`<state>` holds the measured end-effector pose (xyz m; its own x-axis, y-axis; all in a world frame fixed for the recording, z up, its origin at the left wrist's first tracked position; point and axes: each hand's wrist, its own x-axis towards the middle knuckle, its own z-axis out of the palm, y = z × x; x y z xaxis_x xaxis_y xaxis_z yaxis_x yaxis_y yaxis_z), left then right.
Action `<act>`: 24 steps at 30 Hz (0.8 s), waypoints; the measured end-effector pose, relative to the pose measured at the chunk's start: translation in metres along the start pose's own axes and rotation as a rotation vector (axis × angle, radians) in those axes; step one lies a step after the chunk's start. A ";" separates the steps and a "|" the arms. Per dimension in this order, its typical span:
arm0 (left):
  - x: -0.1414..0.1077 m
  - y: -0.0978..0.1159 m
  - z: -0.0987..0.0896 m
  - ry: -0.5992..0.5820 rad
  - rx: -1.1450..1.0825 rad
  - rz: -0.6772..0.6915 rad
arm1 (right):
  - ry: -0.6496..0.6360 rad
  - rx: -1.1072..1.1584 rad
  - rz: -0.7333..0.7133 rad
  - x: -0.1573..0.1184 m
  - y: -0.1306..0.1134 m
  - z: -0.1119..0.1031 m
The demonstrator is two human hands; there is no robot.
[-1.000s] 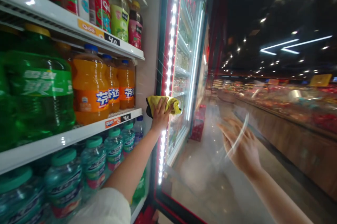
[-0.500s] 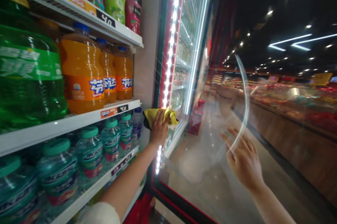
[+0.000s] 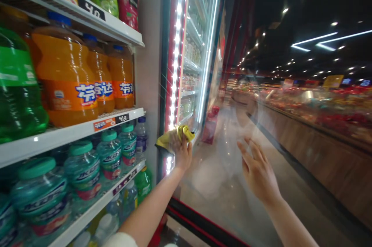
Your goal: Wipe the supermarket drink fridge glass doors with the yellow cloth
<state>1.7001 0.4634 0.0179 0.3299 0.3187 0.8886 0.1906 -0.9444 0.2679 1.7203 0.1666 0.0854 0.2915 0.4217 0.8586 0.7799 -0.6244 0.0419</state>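
Note:
My left hand (image 3: 181,152) holds a yellow cloth (image 3: 167,140) with a dark edge, beside the strip of lights (image 3: 176,45) along the cooler door's hinge side. Its fingers press on the cloth and are partly blurred. Farther right, my right hand (image 3: 258,171) is raised before the door's clear pane, fingers spread and holding nothing. Whether its fingertips touch the glass I cannot tell.
Shelves at left hold orange bottles (image 3: 65,72), a green bottle (image 3: 17,88) and teal-capped bottles (image 3: 81,169). The door's dark lower frame (image 3: 200,223) crosses below. A long display counter (image 3: 314,138) runs along the right.
The view has shifted, and the shelves sit farther left. My left hand and the cloth are slightly lower against the light strip. The curved glare near my right hand is gone.

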 end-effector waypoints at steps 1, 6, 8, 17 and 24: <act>0.013 0.019 0.006 0.003 -0.016 0.009 | -0.010 0.016 0.002 0.000 0.002 -0.001; 0.016 0.070 0.009 -0.048 -0.098 0.254 | -0.037 0.117 0.010 0.001 0.008 -0.005; -0.010 0.056 -0.002 -0.107 -0.139 0.490 | -0.032 0.155 0.012 0.000 0.010 -0.007; 0.076 0.087 -0.007 0.026 -0.115 0.203 | 0.051 0.387 0.109 0.011 0.018 -0.019; 0.005 0.084 -0.007 -0.073 -0.127 0.610 | 0.220 0.406 0.216 0.008 0.029 -0.028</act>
<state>1.7115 0.3849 0.0471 0.4075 -0.2807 0.8690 -0.1615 -0.9587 -0.2340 1.7301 0.1331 0.1074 0.3800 0.1354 0.9150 0.8799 -0.3580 -0.3124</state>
